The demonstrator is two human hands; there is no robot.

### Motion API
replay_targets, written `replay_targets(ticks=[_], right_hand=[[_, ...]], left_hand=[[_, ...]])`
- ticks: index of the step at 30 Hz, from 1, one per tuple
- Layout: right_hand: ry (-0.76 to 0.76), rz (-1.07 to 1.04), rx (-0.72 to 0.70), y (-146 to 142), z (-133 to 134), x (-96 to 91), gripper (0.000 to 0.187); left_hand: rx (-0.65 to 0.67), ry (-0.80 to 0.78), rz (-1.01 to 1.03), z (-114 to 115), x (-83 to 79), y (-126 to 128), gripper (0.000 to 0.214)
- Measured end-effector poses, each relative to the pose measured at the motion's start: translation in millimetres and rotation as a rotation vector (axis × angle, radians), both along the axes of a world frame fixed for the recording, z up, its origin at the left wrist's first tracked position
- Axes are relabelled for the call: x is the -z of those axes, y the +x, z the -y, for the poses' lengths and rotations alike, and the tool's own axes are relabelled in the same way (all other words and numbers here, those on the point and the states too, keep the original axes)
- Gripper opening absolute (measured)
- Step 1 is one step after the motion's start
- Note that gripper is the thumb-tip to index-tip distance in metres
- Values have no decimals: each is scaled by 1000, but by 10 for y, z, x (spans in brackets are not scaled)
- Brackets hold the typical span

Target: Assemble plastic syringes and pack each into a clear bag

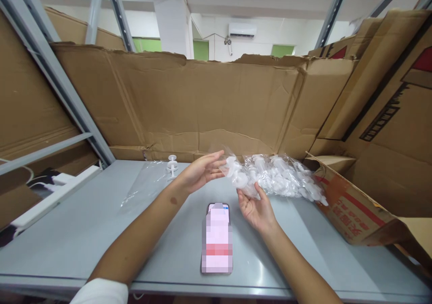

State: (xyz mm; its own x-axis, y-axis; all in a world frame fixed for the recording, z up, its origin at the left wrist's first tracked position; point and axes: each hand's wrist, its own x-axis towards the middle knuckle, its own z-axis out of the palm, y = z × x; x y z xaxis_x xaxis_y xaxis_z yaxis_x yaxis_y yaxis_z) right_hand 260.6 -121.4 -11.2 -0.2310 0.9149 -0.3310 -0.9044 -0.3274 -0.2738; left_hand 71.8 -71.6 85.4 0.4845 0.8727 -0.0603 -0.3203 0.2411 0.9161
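A clear plastic bag (240, 179) of white plastic pieces is up in front of me, over the grey table. My right hand (257, 208) has its thumb and fingers closed on the bag's lower edge. On the other side, my left hand (202, 172) is open, fingers stretched out towards the bag; its fingertips are at the clear film, and I cannot tell how firmly they touch. Just behind and to the right lies a larger clear bag (286, 178) full of similar white pieces. Where the two bags overlap, their edges are hard to separate.
A phone (217, 241) lies on the grey table (158, 250) between my forearms. To the left are a flat clear bag (145, 182), some white disc-ended pieces (172, 167) and a power strip (57, 198). An opened carton (357, 205) stands right; cardboard (209, 97) walls the back.
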Motion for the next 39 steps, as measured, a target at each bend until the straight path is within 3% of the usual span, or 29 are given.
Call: replay_targets(ticks=[5,10,20,24,32,36,39], right_hand=[[7,4,7,-21,20,-7,34],[41,81,8,-34,31,-11,31],[64,179,29,-31,9,36,21],[96,181,5,-42,16,52,20],[93,166,16,-53,27,32,16],[86,97,-29,-17,24,22,23],[163,-14,62,60,28,-10,25]], left_hand=[[-119,116,-14,81,20,-36,32],[43,168,-18,130,73,-92,37],[88,291,-89,195,185,-199,49],[85,279,-103,199,235,-225,53],[-45,242,-71,94,343,-270,45],[23,196,-27,117,350,-266,47],[39,217,112,108,316,-308,54]])
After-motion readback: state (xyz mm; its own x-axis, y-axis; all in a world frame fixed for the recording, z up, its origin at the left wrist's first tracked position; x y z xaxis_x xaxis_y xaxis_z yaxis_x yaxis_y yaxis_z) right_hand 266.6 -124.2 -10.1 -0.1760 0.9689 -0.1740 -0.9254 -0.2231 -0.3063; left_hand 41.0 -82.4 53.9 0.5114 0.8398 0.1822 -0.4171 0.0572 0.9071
